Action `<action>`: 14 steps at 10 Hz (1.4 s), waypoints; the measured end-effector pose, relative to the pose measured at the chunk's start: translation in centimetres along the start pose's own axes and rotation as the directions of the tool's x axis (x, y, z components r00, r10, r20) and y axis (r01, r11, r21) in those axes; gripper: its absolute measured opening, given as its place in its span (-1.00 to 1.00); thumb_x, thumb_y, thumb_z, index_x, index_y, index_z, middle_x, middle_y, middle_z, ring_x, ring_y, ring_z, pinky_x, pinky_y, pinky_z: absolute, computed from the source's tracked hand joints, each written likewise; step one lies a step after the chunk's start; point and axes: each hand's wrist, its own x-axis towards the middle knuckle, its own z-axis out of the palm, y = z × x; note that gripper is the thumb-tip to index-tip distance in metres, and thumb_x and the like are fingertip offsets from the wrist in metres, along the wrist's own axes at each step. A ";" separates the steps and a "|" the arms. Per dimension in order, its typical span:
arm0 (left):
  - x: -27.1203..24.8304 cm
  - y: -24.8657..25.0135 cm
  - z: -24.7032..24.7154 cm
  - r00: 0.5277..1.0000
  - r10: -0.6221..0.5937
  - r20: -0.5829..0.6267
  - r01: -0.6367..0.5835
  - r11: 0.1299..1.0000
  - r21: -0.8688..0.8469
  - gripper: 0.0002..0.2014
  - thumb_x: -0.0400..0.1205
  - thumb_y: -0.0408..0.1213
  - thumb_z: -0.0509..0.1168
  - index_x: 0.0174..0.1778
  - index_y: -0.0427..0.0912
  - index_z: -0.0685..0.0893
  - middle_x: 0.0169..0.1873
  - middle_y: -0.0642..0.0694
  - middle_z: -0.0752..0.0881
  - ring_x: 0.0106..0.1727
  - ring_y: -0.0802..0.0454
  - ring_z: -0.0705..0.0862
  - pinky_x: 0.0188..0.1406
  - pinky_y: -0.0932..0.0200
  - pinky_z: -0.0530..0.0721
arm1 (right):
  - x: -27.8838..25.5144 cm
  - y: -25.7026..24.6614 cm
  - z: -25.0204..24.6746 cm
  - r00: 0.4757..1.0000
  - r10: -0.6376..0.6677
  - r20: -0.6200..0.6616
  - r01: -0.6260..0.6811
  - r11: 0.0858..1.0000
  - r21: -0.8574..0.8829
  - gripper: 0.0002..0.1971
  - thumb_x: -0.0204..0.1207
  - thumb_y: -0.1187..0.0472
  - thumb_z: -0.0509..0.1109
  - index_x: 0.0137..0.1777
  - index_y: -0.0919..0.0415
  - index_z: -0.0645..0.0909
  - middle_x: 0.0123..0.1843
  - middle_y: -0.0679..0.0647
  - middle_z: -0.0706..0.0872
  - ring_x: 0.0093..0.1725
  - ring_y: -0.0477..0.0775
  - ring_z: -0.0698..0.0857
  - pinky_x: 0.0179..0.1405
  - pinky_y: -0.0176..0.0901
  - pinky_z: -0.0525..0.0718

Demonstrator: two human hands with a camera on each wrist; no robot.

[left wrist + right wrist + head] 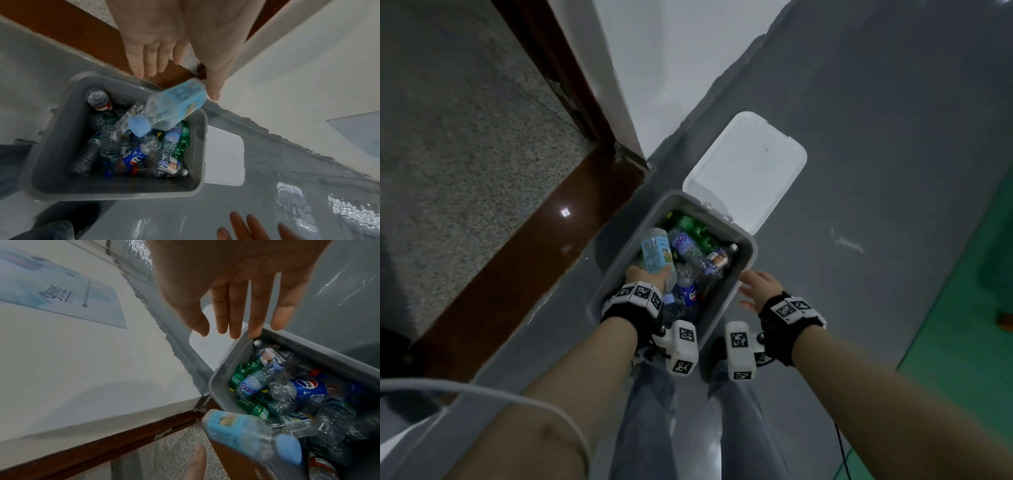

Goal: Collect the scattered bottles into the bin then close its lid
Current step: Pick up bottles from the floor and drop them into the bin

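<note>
A grey bin (pixel 746 270) (pixel 115 190) (pixel 226 366) stands on the grey floor, and its white lid (pixel 746 168) (pixel 224 157) (pixel 207 345) is flung open behind it. Several crushed bottles lie inside, among them a Pepsi bottle (pixel 690 291) (pixel 135 158) (pixel 308 387) and green ones (pixel 693 228) (pixel 182 142). A blue-labelled bottle (pixel 654 251) (pixel 174 104) (pixel 236 430) hangs blurred over the bin's left side, cap down. My left hand (pixel 645 275) (pixel 176 76) is above it with straight fingers, the thumb tip beside the bottle. My right hand (pixel 755 286) (pixel 236 331) hovers spread over the bin's right rim, holding nothing.
A white wall (pixel 671 68) with a poster (pixel 61 293) rises behind the bin. A brown door frame (pixel 571 68) and speckled stone floor (pixel 465 154) lie to the left, green flooring (pixel 962 325) to the right. My legs (pixel 654 428) stand just before the bin.
</note>
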 end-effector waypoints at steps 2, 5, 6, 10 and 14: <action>0.2 0.5 -0.9 0.997 0.026 0.078 -0.040 0.984 0.172 -0.47 0.63 -0.10 0.27 0.38 -0.45 0.49 0.17 -0.33 0.67 0.05 -0.23 0.67 -0.17 0.14 0.55 | -2.4 -0.1 0.1 0.999 0.024 -0.026 -0.021 0.994 0.106 -0.95 0.57 0.20 0.32 -0.02 0.12 0.59 -0.06 0.11 0.67 0.00 0.09 0.65 -0.34 -0.20 0.55; -3.0 5.9 1.0 0.931 0.172 0.321 -0.230 0.961 0.154 -0.69 0.71 -0.33 0.11 -0.39 -0.08 0.41 -0.33 -0.04 0.51 -0.34 0.09 0.51 -0.13 0.18 0.62 | -7.8 -1.2 -2.8 0.998 -0.017 -0.054 0.035 0.936 0.352 -0.89 0.61 0.20 0.30 -0.16 0.10 0.52 -0.20 0.04 0.61 -0.28 -0.03 0.58 -0.20 -0.09 0.59; -9.7 8.5 3.8 0.898 0.165 0.407 -0.240 0.960 0.141 -0.66 0.74 -0.35 0.05 -0.40 -0.08 0.36 -0.38 0.01 0.46 -0.38 0.15 0.45 -0.13 0.19 0.62 | -10.3 -1.1 -6.8 0.995 -0.051 -0.091 0.084 0.909 0.408 -0.88 0.63 0.16 0.28 -0.16 0.07 0.51 -0.04 0.06 0.61 -0.24 -0.06 0.59 -0.05 -0.02 0.62; -43.4 14.1 24.0 0.576 0.475 0.665 -0.701 0.706 0.102 -0.77 0.69 -0.34 0.13 -0.31 -0.13 0.44 -0.60 0.03 0.65 -0.71 0.17 0.58 -0.49 0.26 0.38 | -23.8 5.5 -41.6 0.892 -0.045 -0.451 0.331 0.744 0.581 -0.81 0.63 0.13 0.26 -0.15 0.21 0.55 -0.04 0.07 0.62 -0.08 0.06 0.63 -0.06 -0.03 0.59; -85.3 4.8 47.3 -0.240 0.390 0.889 -0.898 0.258 -0.356 -0.74 0.69 -0.21 0.24 -0.33 -0.17 0.55 -0.54 0.06 0.72 -0.67 0.31 0.61 -0.68 0.39 0.47 | -48.9 26.4 -75.7 0.454 0.218 -0.864 0.707 0.502 0.498 -0.80 0.58 0.17 0.26 -0.29 0.12 0.47 -0.28 -0.01 0.60 -0.31 -0.02 0.60 -0.25 -0.19 0.51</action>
